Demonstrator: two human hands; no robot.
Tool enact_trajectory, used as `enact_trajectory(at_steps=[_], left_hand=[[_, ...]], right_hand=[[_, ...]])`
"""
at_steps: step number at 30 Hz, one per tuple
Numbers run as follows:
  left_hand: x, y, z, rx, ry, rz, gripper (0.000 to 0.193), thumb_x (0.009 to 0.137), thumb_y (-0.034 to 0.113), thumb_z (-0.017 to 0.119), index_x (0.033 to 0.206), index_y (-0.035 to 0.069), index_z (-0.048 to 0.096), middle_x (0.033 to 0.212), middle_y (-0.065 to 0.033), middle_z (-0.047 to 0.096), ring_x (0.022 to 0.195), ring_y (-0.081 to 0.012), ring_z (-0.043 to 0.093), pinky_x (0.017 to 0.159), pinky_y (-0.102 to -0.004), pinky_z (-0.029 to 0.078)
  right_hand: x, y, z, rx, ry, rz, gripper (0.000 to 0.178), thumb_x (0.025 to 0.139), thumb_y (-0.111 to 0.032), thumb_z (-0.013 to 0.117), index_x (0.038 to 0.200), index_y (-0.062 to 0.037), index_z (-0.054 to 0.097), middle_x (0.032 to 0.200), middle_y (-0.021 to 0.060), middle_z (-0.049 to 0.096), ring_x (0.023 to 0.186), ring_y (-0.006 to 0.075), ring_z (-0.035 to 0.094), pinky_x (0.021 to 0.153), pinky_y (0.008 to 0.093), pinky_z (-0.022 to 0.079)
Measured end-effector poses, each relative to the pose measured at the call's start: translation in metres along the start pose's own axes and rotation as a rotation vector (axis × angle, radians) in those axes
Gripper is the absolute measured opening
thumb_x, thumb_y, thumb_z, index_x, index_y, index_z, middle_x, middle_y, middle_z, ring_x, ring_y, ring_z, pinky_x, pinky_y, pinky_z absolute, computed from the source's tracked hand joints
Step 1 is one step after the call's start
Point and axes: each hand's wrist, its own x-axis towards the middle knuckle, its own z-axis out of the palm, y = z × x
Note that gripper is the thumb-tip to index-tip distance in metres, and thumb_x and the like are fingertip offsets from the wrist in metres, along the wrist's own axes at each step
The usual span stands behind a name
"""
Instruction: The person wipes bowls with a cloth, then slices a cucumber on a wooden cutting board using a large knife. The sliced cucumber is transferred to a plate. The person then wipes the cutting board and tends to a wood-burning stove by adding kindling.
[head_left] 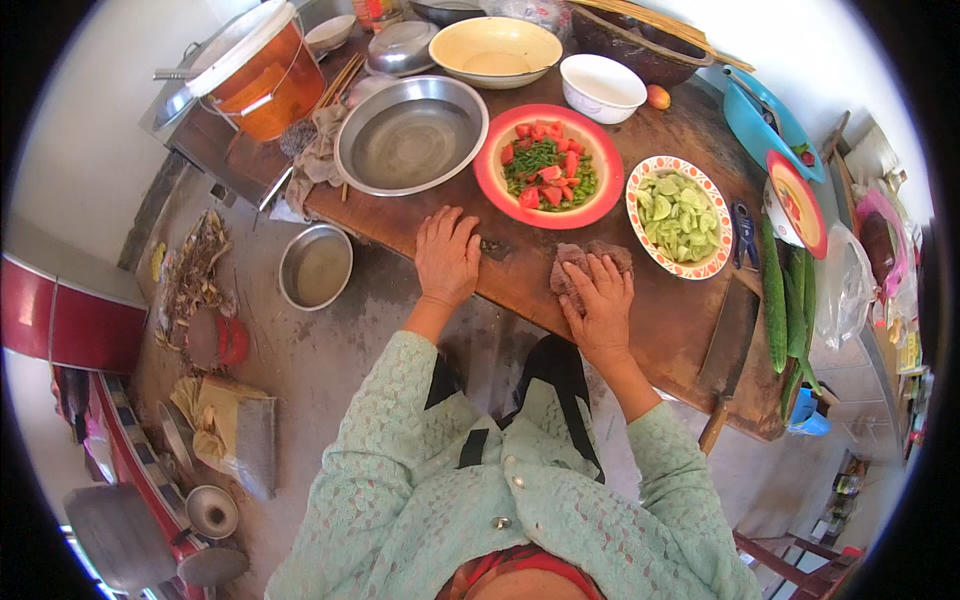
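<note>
My left hand (448, 258) lies at the front edge of the brown wooden table (390, 222), fingers stretched out, with nothing in it. A small dark wet patch or scrap sits just to its right. My right hand (600, 310) presses on a bunched brown cloth (612, 255), its fingers curled over it. Beyond my hands stands a red-rimmed plate (487, 185) of chopped tomatoes and green pieces. An orange-patterned plate (708, 266) of pale green slices is to the right of the cloth. A steel basin (412, 140) of water stands beyond my left hand.
At the right lie a cleaver (731, 340), its handle past the table edge, and long cucumbers (773, 295). Bowls, including a white one (603, 92), and an orange bucket (268, 85) line the back. A metal bowl (316, 268) of water stands below, left of the table.
</note>
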Motion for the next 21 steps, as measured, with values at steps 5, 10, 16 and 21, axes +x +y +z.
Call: enact_trajectory(at_steps=[5,10,16,21], left_hand=[[-0.002,-0.001,0.002,-0.015,0.03,-0.006,0.027,0.091,0.023,0.053,0.114,0.012,0.061,0.124,-0.0113,0.055,0.124,-0.0324,0.047,0.108,-0.0495,0.032],[-0.001,-0.003,0.0,-0.019,0.022,-0.013,0.027,0.089,0.022,0.054,0.113,0.011,0.061,0.124,-0.0119,0.056,0.123,-0.0323,0.047,0.107,-0.0496,0.032],[0.0,-0.001,0.0,-0.036,0.044,-0.021,0.028,0.085,0.02,0.057,0.111,0.01,0.062,0.122,-0.012,0.056,0.122,-0.0322,0.048,0.106,-0.0496,0.034],[-0.001,-0.001,-0.001,-0.066,0.055,-0.033,0.028,0.085,0.02,0.057,0.111,0.01,0.062,0.123,-0.0124,0.057,0.123,-0.0323,0.048,0.107,-0.0497,0.033]], right_hand=[[0.002,-0.001,0.001,0.002,-0.007,-0.015,0.05,0.081,-0.021,0.07,0.13,-0.0191,0.057,0.135,0.0149,0.05,0.129,0.0365,0.041,0.11,0.0572,0.023],[0.004,0.001,0.009,-0.021,-0.014,-0.038,0.05,0.082,-0.02,0.068,0.13,-0.0179,0.056,0.135,0.0168,0.05,0.13,0.0374,0.041,0.109,0.0565,0.024],[0.01,0.005,0.016,-0.01,-0.047,-0.059,0.049,0.083,-0.015,0.065,0.131,-0.0162,0.056,0.134,0.0198,0.049,0.129,0.0397,0.042,0.109,0.0546,0.026],[0.032,-0.01,0.039,0.002,-0.025,-0.198,0.052,0.08,-0.012,0.067,0.131,-0.0129,0.056,0.132,0.0182,0.052,0.126,0.0389,0.046,0.105,0.0486,0.033]])
